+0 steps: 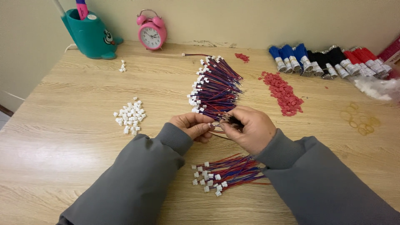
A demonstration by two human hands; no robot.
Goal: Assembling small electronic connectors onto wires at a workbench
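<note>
My left hand point(193, 125) and my right hand point(249, 127) meet over the middle of the wooden table point(62, 137). Both pinch a small bunch of red and blue wires point(227, 121) between the fingertips. My left fingers grip the end with a small white connector, though it is mostly hidden. A long pile of finished wires with white connectors point(214, 87) lies just beyond my hands. A smaller bundle of the same wires point(227, 171) lies close to me, between my grey sleeves.
Loose white connectors point(130, 116) are heaped at the left, red connectors point(283, 92) at the right. Blue, black and red wire bundles point(329, 60) line the far right edge. Rubber bands point(360, 118), a pink alarm clock point(151, 31) and a teal holder point(89, 35) stand around.
</note>
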